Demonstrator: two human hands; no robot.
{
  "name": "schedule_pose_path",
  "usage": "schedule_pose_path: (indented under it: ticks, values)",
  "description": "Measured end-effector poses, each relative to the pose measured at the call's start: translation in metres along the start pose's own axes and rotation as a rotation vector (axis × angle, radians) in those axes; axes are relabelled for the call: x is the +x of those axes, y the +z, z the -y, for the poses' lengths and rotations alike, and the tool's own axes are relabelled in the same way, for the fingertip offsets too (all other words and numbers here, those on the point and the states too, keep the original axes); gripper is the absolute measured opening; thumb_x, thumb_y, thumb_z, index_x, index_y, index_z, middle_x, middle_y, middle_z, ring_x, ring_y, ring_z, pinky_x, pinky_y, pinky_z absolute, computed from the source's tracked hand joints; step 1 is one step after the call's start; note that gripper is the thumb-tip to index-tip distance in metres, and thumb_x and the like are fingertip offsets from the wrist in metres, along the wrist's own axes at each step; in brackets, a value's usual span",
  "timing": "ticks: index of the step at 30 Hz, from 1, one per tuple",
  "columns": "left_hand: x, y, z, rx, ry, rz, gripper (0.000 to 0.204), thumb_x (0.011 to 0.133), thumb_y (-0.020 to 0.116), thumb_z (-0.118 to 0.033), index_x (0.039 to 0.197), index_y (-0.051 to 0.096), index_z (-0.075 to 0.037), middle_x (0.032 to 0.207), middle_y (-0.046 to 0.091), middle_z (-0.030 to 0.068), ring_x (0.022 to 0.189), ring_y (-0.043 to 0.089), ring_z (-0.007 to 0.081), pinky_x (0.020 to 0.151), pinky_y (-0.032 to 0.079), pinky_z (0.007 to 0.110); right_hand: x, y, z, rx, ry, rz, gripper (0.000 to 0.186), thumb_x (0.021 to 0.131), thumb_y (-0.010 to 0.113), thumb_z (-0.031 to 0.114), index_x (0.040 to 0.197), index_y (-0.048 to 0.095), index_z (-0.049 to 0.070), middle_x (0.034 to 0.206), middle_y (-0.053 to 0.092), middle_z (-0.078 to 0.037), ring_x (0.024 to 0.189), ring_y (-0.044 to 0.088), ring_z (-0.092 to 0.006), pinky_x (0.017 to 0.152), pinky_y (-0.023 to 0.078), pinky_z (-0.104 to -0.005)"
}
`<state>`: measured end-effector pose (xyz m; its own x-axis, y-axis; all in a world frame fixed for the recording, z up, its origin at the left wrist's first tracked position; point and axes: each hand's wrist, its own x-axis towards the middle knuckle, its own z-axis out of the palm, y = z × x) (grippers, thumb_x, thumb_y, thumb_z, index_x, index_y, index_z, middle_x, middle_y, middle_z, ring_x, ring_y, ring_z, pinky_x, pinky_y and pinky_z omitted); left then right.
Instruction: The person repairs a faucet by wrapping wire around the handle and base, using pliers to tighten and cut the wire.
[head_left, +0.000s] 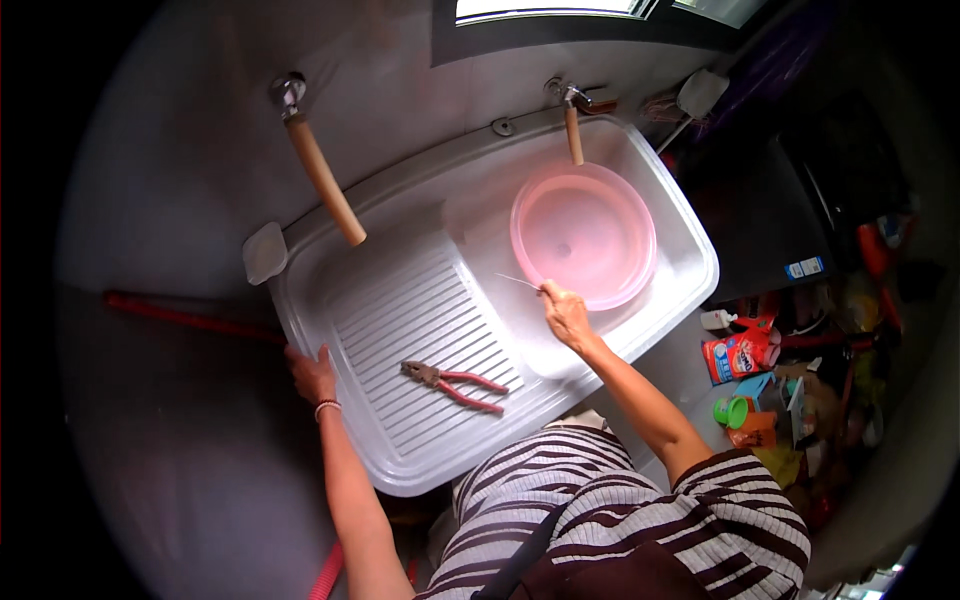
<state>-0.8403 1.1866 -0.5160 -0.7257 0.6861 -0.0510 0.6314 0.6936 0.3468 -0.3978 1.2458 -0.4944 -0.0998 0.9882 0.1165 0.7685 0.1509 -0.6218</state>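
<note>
My right hand [568, 318] is closed in a pinch on a thin pale wire [518, 279], whose free end points left over the white laundry sink [548, 368]. Just beyond that hand, a round pink basin [583, 235] sits in the sink's deep bowl. My left hand [313, 376] grips the sink's left rim, thumb on the rim and fingers partly hidden along the outer side. Pliers with red handles [455, 387] lie on the ribbed washboard between my hands, touched by neither.
Two wall taps with tan hoses [325, 180] [573, 135] hang over the sink. A red pipe [190, 313] runs along the left wall. At right, a red packet [738, 355], a green cup [731, 411] and other clutter lie beside a dark box-shaped unit [765, 225].
</note>
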Motion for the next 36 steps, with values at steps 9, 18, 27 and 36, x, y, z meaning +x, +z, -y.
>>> schedule_pose_path:
  ticks: [9,18,27,36]
  values:
    - [-0.019,0.008,-0.012,0.068,0.067,-0.399,0.080,0.073,0.074,-0.032,0.136,0.032,-0.007,0.130,0.037,0.0208,0.117,0.040,0.0362,0.094,0.040,0.046,0.073,-0.113,-0.110,0.508,0.360,0.107,0.021,0.091,0.042,0.013,0.106,0.056,0.006,0.055,0.044,-0.003,0.051,0.048,-0.0103,0.051,0.044,-0.0271]
    - [-0.097,0.070,-0.368,-1.053,0.186,0.447,0.029,0.091,0.055,-0.017,0.115,0.059,0.000,0.097,0.066,0.0087,0.083,0.064,0.0125,0.071,0.052,0.022,0.127,-0.165,-0.184,0.553,0.419,0.144,0.018,0.086,0.040,0.008,0.091,0.056,0.004,0.063,0.046,0.000,0.054,0.045,-0.0071,0.049,0.038,-0.0223]
    - [-0.061,0.167,-0.546,-1.073,0.326,0.617,0.048,0.087,0.062,-0.031,0.116,0.054,0.006,0.104,0.063,0.0127,0.093,0.058,0.0186,0.087,0.043,0.031,0.123,-0.155,-0.202,0.473,0.514,0.175,0.018,0.089,0.047,0.016,0.092,0.059,0.004,0.078,0.058,-0.006,0.071,0.053,-0.0147,0.069,0.043,-0.0291]
    - [-0.062,0.180,-0.568,-1.206,0.311,0.467,0.031,0.087,0.056,-0.026,0.095,0.059,0.004,0.085,0.065,0.0085,0.079,0.060,0.0137,0.073,0.047,0.028,0.129,-0.152,-0.224,0.474,0.597,0.267,0.015,0.089,0.048,0.012,0.093,0.060,0.003,0.073,0.056,-0.002,0.063,0.047,-0.0099,0.060,0.040,-0.0260]
